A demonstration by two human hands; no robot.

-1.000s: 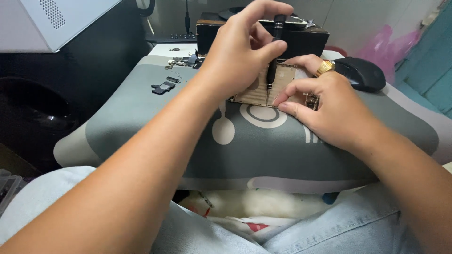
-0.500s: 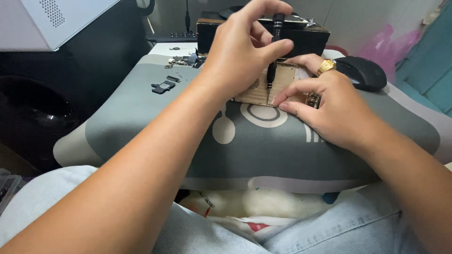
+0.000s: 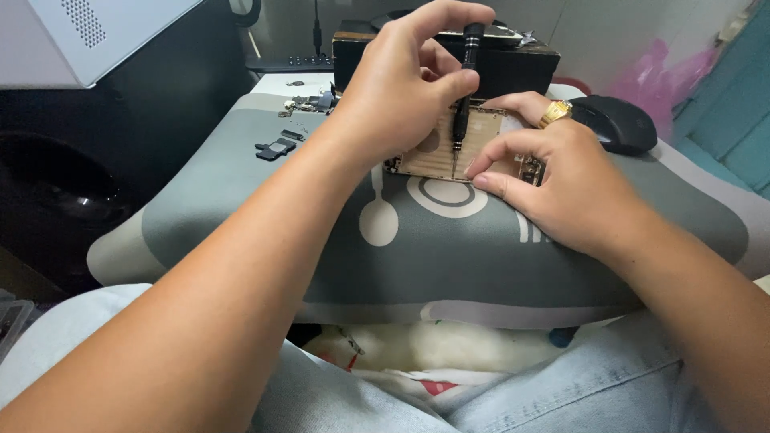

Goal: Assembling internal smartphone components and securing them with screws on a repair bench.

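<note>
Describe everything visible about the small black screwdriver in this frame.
The screwdriver is a slim, black precision tool with a rounded cap on top, a dark handle and a thin metal shaft. It stands almost upright, its tip resting on the tan, flat device lying on the grey mat. The left hand pinches the handle, with one fingertip on the cap. The right hand rests on the device beside the tip, its fingertips close to the shaft. The tip's exact shape is too small to tell.
</note>
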